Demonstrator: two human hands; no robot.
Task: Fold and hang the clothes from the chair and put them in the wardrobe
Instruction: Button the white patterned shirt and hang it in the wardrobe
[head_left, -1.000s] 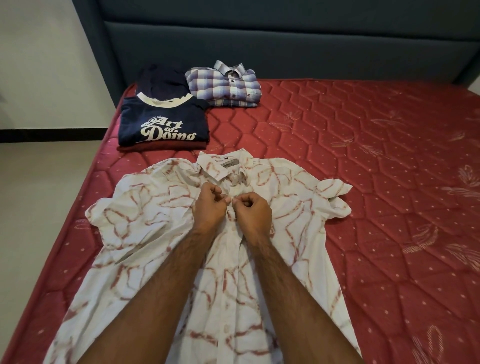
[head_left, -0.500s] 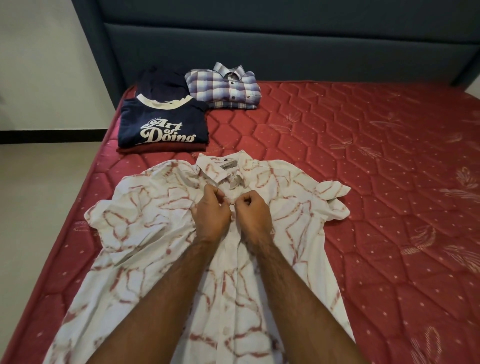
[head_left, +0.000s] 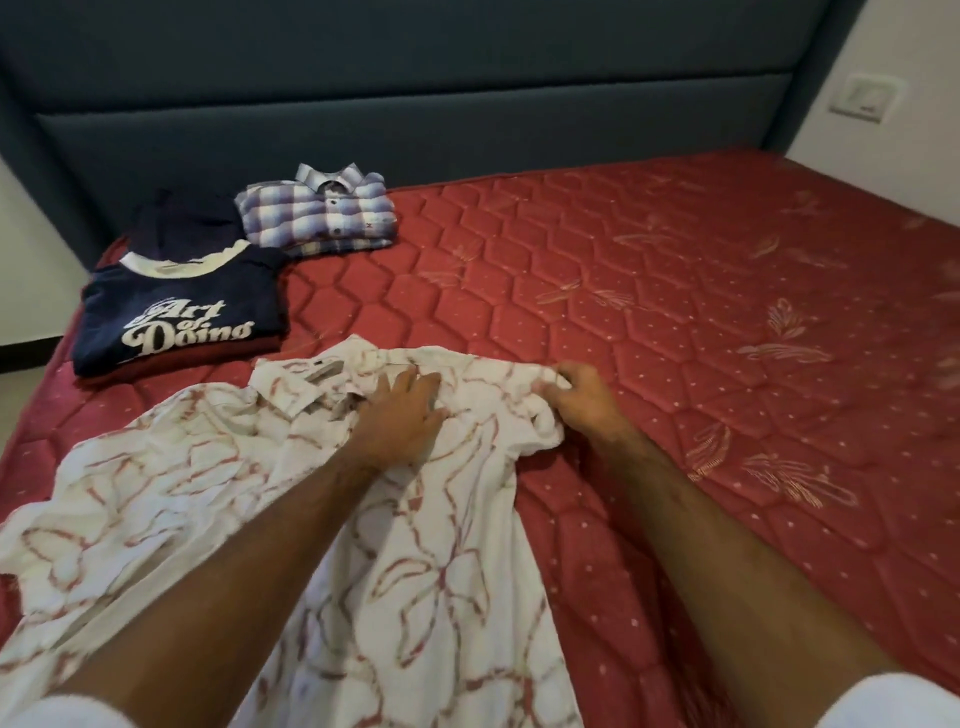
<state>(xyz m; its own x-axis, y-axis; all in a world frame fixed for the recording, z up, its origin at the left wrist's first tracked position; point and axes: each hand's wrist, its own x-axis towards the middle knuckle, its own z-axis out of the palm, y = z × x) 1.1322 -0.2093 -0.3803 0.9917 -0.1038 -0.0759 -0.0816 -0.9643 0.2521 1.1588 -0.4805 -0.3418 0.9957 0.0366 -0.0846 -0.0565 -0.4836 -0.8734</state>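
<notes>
A white shirt with a red line pattern (head_left: 218, 499) lies spread on the red mattress (head_left: 675, 322), collar toward the headboard. My left hand (head_left: 402, 415) rests flat on the shirt's chest just right of the collar, fingers straight. My right hand (head_left: 576, 397) pinches the shirt's right shoulder and bunched sleeve at the garment's right edge. The shirt's lower part runs out of view under my forearms.
A folded navy "Art of Doing" T-shirt (head_left: 182, 312) sits on a folded dark red garment at the bed's left edge. A dark folded item (head_left: 182, 223) and a folded plaid shirt (head_left: 319, 213) lie behind it. The blue headboard (head_left: 415, 88) stands beyond, and a wall switch (head_left: 862, 98) is at right.
Both hands left the button placket. My left hand flattened on the chest; my right hand moved right and took hold of the right shoulder and sleeve. The view swung right.
</notes>
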